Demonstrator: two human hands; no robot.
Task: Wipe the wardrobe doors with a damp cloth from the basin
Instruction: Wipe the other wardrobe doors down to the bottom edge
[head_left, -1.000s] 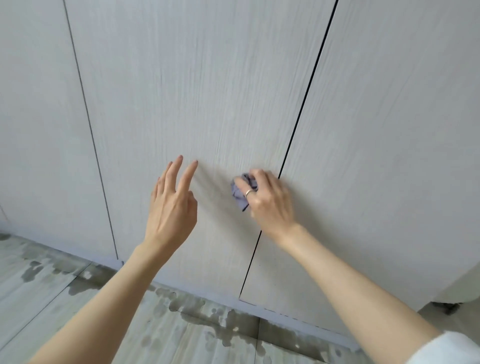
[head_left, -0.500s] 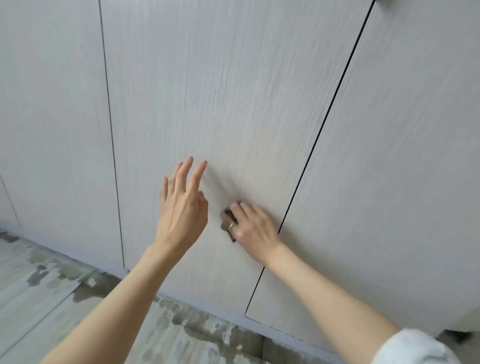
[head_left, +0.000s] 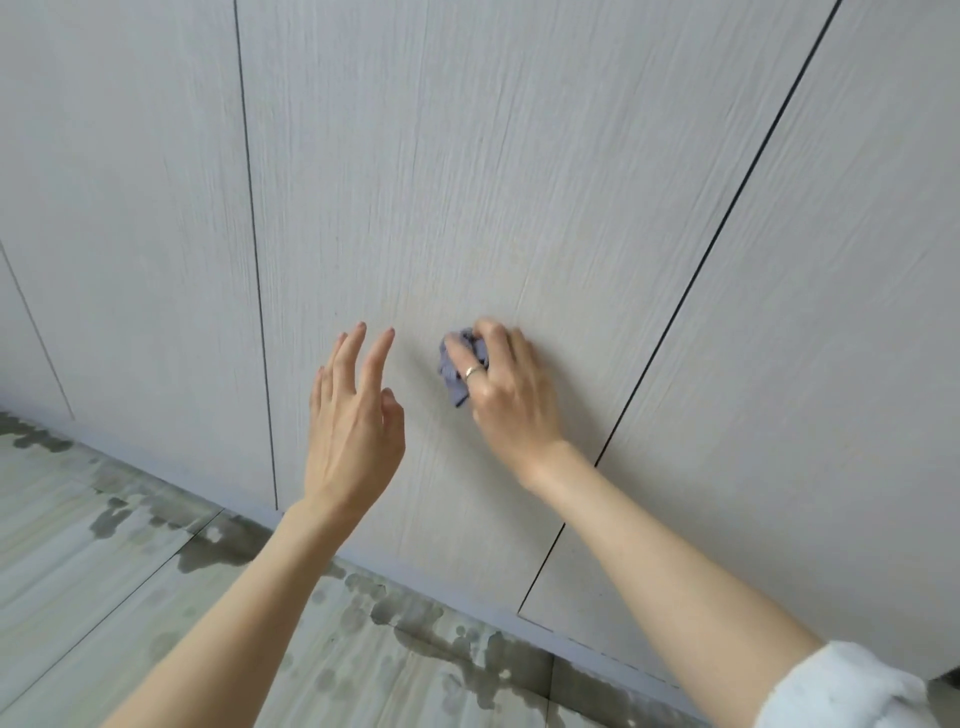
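Note:
Pale wood-grain wardrobe doors fill the view, split by dark vertical gaps; the middle door faces me. My right hand presses a bunched blue-grey cloth against the lower part of that door, fingers curled over it, a ring on one finger. Most of the cloth is hidden under the hand. My left hand is raised just left of the cloth, fingers straight and slightly spread, holding nothing. Whether its fingertips touch the door I cannot tell. No basin is in view.
Another door lies to the left and one to the right. Below the doors runs a grey plinth. The tiled floor carries dark wet patches along the plinth.
My right hand with the cloth slid left and down across the middle door, then back up. The view shifted right along the doors. My left hand stayed raised and open.

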